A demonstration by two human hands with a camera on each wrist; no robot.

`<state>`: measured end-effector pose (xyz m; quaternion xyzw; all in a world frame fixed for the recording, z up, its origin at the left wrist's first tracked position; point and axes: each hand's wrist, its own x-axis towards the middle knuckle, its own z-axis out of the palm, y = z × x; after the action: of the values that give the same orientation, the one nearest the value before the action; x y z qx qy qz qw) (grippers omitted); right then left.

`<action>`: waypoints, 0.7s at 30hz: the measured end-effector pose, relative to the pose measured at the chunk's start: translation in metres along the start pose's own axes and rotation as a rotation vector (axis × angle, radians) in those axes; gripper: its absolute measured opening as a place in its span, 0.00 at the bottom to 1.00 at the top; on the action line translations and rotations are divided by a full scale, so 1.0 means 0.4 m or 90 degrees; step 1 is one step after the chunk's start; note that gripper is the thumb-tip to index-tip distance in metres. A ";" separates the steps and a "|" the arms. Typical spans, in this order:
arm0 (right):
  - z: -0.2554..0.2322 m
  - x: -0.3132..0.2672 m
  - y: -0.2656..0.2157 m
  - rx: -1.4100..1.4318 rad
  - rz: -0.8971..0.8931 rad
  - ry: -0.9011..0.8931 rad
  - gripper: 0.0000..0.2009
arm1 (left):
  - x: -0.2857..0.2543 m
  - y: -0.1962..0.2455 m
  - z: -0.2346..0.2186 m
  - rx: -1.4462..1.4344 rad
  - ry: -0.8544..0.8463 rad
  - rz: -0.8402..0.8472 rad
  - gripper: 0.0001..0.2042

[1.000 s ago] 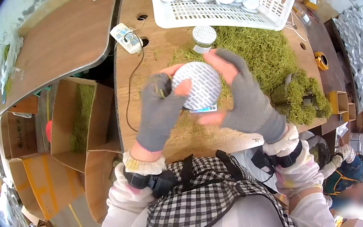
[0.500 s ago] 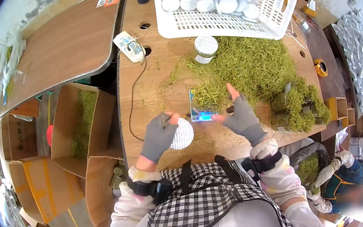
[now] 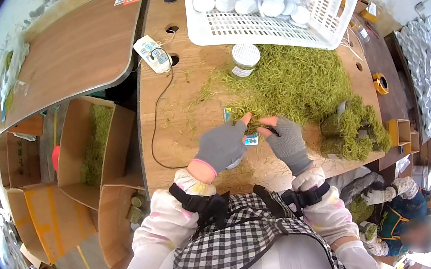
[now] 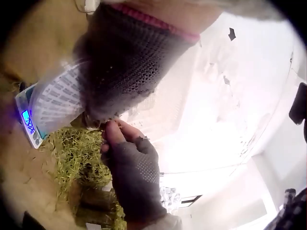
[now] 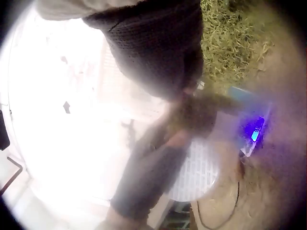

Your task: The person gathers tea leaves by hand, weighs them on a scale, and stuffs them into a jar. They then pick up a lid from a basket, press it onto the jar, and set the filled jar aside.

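Observation:
My left hand (image 3: 221, 147), in a grey fingerless glove, holds a round white lid with grey printed marks (image 4: 60, 98); the hand hides most of it in the head view. My right hand (image 3: 285, 143), gloved alike, has its thumb and forefinger pinched on a bit of dried green herb, close to the left fingertips. Under the hands lies a small scale (image 3: 251, 140) with a lit blue display, partly covered. A broad heap of the dried herb (image 3: 301, 77) spreads just beyond the hands. A lidded jar (image 3: 246, 58) stands at the heap's left edge.
Several herb-covered jars (image 3: 351, 131) stand at right. A white basket (image 3: 261, 28) with round lids is at the back. A power strip (image 3: 153, 53) with a dark cable lies left. Cardboard boxes (image 3: 60, 213) stand beside the table; another person (image 3: 401, 218) works at lower right.
My hands lifted the lid over the scale, then parted and drew back, the lid staying in the left hand. Now both hands have come together over the scale at the herb.

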<state>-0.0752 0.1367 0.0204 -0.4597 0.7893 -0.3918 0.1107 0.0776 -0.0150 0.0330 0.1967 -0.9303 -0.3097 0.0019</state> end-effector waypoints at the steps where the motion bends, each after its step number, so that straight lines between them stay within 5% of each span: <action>1: -0.001 -0.001 -0.004 -0.032 -0.031 -0.003 0.11 | 0.002 0.001 0.003 0.001 -0.003 0.000 0.27; 6: -0.057 0.002 -0.057 0.013 -0.010 0.018 0.08 | 0.004 0.007 -0.001 0.028 -0.039 -0.042 0.27; 10: -0.129 0.014 0.023 0.041 0.087 0.089 0.08 | 0.009 -0.006 0.022 0.017 -0.019 -0.031 0.26; 14: -0.159 0.001 0.071 -0.133 0.105 0.042 0.17 | -0.021 -0.011 -0.021 -0.095 0.002 0.036 0.29; 16: -0.159 -0.010 0.068 -0.077 0.115 0.048 0.20 | -0.051 0.000 -0.064 -0.159 -0.011 0.053 0.30; 19: -0.166 -0.013 -0.020 0.024 0.094 0.044 0.26 | -0.077 0.013 -0.114 -0.327 -0.065 0.002 0.30; 21: -0.172 0.004 -0.121 0.069 0.059 0.034 0.29 | -0.071 0.017 -0.131 -0.385 0.029 -0.039 0.29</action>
<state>-0.0819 0.1577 0.1016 -0.4051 0.7901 -0.4405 0.1324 0.1078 -0.0297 0.0826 0.2219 -0.7892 -0.5680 0.0721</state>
